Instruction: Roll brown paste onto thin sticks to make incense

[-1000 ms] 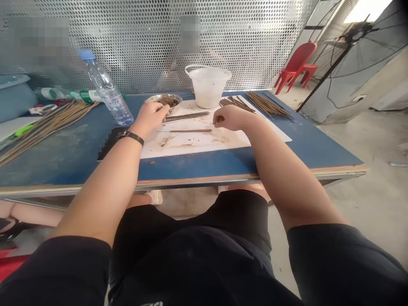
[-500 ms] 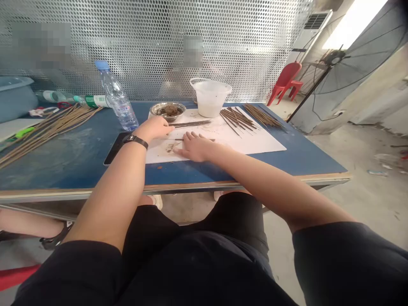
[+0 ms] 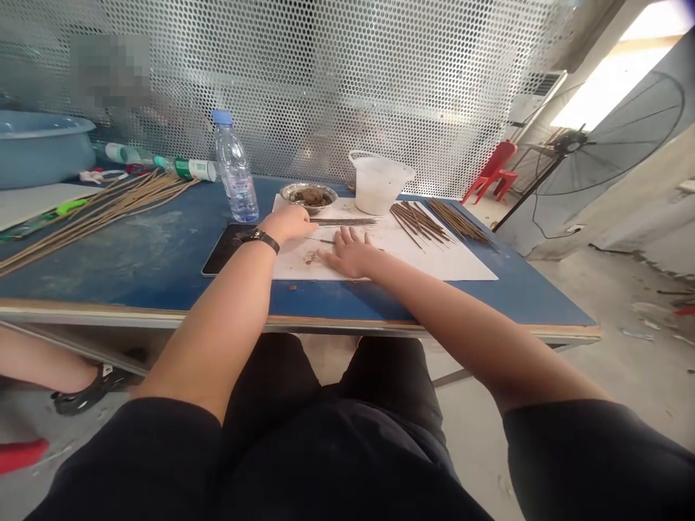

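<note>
Station comprises a blue table (image 3: pixel 526 293) carrying a white board (image 3: pixel 439 262) with brown smears on its surface. Right hand (image 3: pixel 352 253) lies palm down on the board, flat, with fingers spread and closed around nothing. Beneath its fingers runs a thin brown stick (image 3: pixel 328 241), one end projecting to the left; the remainder is largely hidden by the hand. Left hand (image 3: pixel 293 223) is partly curled at the near-left end of a row of dark sticks (image 3: pixel 347 221); whether it grips any of them cannot be told. A black band (image 3: pixel 261 237) is worn on the left wrist.

Behind the left hand stands a metal bowl (image 3: pixel 329 203) containing brown, clay-like material (image 3: pixel 312 196). A white bucket (image 3: pixel 378 189) stands upright to the right of the bowl. Further right, loose brown sticks (image 3: pixel 420 223) lie fanned on the board, with a second bundle (image 3: pixel 460 221) beside them. Left of the board, a dark tablet-like device (image 3: pixel 224 250) lies flat, near an upright clear bottle (image 3: pixel 237 177) with a blue cap.
</note>
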Motion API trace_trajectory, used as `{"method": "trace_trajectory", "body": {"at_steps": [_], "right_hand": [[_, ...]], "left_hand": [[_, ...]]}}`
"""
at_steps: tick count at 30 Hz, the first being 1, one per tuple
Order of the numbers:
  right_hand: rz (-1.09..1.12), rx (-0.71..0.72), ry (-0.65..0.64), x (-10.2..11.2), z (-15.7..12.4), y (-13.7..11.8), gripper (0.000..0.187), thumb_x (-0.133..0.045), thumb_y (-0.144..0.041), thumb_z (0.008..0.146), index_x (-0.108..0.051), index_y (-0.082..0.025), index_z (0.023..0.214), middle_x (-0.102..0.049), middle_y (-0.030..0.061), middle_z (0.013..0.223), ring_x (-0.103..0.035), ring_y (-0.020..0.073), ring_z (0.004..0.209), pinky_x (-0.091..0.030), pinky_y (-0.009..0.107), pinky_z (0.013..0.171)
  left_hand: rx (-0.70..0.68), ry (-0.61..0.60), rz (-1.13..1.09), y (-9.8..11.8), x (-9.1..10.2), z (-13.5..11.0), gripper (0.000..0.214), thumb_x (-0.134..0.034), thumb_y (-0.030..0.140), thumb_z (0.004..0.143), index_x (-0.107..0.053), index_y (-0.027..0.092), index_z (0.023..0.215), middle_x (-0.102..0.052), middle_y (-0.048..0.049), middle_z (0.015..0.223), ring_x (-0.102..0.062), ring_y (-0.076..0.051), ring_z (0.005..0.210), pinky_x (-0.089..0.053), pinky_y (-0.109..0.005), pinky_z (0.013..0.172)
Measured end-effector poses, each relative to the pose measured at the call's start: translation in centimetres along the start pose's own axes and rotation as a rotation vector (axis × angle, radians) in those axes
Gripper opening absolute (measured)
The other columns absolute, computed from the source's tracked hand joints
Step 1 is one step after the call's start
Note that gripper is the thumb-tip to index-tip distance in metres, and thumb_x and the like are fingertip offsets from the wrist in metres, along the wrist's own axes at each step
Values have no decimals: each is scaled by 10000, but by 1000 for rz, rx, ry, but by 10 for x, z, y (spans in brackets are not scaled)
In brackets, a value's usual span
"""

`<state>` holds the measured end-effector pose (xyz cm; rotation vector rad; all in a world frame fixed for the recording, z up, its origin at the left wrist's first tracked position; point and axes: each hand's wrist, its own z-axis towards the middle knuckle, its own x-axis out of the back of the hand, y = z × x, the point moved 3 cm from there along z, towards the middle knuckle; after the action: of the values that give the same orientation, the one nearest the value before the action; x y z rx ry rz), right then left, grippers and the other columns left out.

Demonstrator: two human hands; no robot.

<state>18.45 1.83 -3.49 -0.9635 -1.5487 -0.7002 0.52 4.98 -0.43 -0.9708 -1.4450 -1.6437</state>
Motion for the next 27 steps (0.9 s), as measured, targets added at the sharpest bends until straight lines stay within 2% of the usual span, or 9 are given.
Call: {"method": "trace_trajectory", "body": {"at_steps": [2,4,9,13,17,21,23,25,27], "right_hand": [[-19,8,-7,0,8,7,1056,-91,-772,997,-70,6,1710,53,201,1790,53,398,1661,-30,633,1319],[-28,56,-6,-2,4,11,1050,-94,-757,1003,-59,23,1705,65,206,1788,57,390,1661,-57,603,1327],[19,174,4,-7,-44,5,1061,-79,-763,999,-119,33,1700,-30,236,1781,-27,392,1664,-117,601,1327],[72,146,-38,-7,-72,-8,1047,-90,-793,991,-136,-44,1720,-32,210,1786,-15,408,1662,-77,699,1299],[85,36,-16,-5,-51,-11,988,-96,-778,1004,-137,-112,1732,-67,210,1790,-15,424,1660,-60,781,1253],[61,-39,30,-1,-8,3,992,-79,-752,1019,-153,-52,1718,-67,242,1786,-18,416,1662,-39,741,1270],[37,-32,21,-1,3,11,959,-90,-708,1041,-152,-25,1711,-46,249,1786,-8,407,1663,-51,697,1288],[21,9,32,-2,3,17,936,-90,-665,1055,-159,11,1700,-36,256,1784,0,396,1663,-61,642,1308],[15,73,56,-5,-9,20,940,-92,-641,1056,-171,57,1682,-43,270,1778,1,396,1662,-75,596,1322]], "left_hand": [[23,-7,62,0,0,-1,473,-745,517,778,-460,263,499,-404,-23,492,-486,-228,573,-332,-363,620],[44,-24,117,1,0,-2,498,-708,528,812,-427,267,494,-381,-22,506,-448,-216,540,-312,-370,605],[42,-34,128,4,2,-4,502,-702,486,808,-384,275,482,-356,-31,532,-477,-246,587,-280,-374,633],[53,-20,97,3,2,-4,480,-729,461,783,-404,268,487,-387,-32,534,-471,-239,595,-288,-367,640],[43,-12,121,2,1,-3,460,-705,454,798,-410,261,502,-423,-28,543,-450,-216,570,-291,-364,614],[33,-12,145,-1,0,-1,415,-695,505,808,-491,251,549,-576,-54,619,-512,-218,597,-320,-355,603],[36,-24,137,-2,-1,-1,396,-698,521,809,-537,248,572,-614,-61,647,-541,-225,614,-336,-351,610],[40,-25,131,-1,-1,-1,383,-705,519,806,-558,250,577,-601,-57,630,-556,-234,627,-346,-352,624],[37,-22,136,0,-1,-1,400,-707,507,808,-533,255,551,-529,-44,573,-543,-237,621,-340,-355,637]]}}
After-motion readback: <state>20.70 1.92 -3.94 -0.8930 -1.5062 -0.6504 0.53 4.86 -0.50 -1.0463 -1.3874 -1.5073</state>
